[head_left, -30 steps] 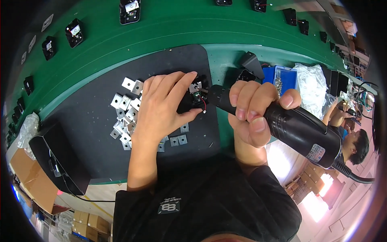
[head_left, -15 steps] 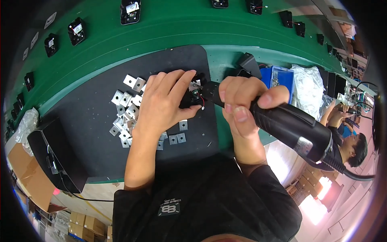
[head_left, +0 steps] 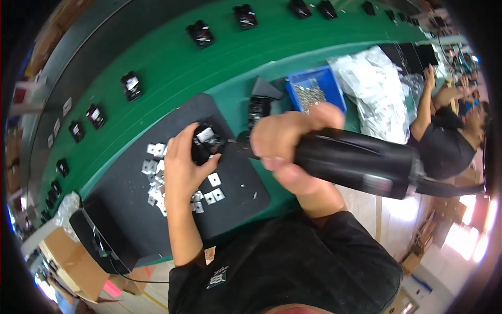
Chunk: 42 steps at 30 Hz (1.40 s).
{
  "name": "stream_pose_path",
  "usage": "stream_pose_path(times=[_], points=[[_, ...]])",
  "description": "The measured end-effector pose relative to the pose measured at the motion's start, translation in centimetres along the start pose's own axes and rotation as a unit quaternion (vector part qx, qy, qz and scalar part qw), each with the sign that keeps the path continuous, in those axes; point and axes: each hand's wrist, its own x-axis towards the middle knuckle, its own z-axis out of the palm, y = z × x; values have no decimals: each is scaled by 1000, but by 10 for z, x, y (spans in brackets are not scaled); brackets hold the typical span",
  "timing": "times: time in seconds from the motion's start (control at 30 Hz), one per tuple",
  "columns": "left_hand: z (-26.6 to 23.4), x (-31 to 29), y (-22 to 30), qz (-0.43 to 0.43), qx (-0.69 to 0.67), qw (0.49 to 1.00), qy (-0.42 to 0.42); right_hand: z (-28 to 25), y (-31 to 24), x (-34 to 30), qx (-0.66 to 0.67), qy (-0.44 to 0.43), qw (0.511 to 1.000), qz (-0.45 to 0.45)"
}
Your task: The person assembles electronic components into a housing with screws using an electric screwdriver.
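My left hand [head_left: 181, 165] is closed around the edge of a small black plastic housing [head_left: 200, 153] on the black mat. A pale metal plate and small inner parts show inside the housing. My right hand [head_left: 285, 138], blurred by motion, grips a thick black electric screwdriver [head_left: 355, 162], its cable running off to the right. The screwdriver's tip points left and stands a little apart from the housing's right side. Beside my left hand lies a loose pile of square metal plates [head_left: 156, 180], each with a hole. Several more plates lie near my left wrist.
A blue tray [head_left: 334, 83] of small screws stands beyond my right hand, beside clear plastic bags [head_left: 376, 94]. Another black housing [head_left: 258, 109] lies near the tray. Housings line the green surface [head_left: 167, 68]. A black box [head_left: 102, 235] stands at left; a co-worker [head_left: 449, 131] sits at right.
My view has turned, shifting the whole scene. The screwdriver's tip has come away from the housing toward the right. My left hand still holds the housing, which shows more of its inside.
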Motion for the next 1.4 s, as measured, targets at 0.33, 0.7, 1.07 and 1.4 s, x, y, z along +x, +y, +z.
stream_pose_path(times=[0.33,0.7,1.07,1.4], points=[[-32,128,-28,-44,162,985,35,-111,-57,-20,-294,280,912,-66],[-16,197,-38,95,319,943,8,-148,-6,-6,-324,243,912,-71],[0,178,-14,159,280,946,38,-124,-44,0,-217,213,951,-50],[-27,28,16,90,131,978,-136,-107,-53,-14,-131,268,954,-35]])
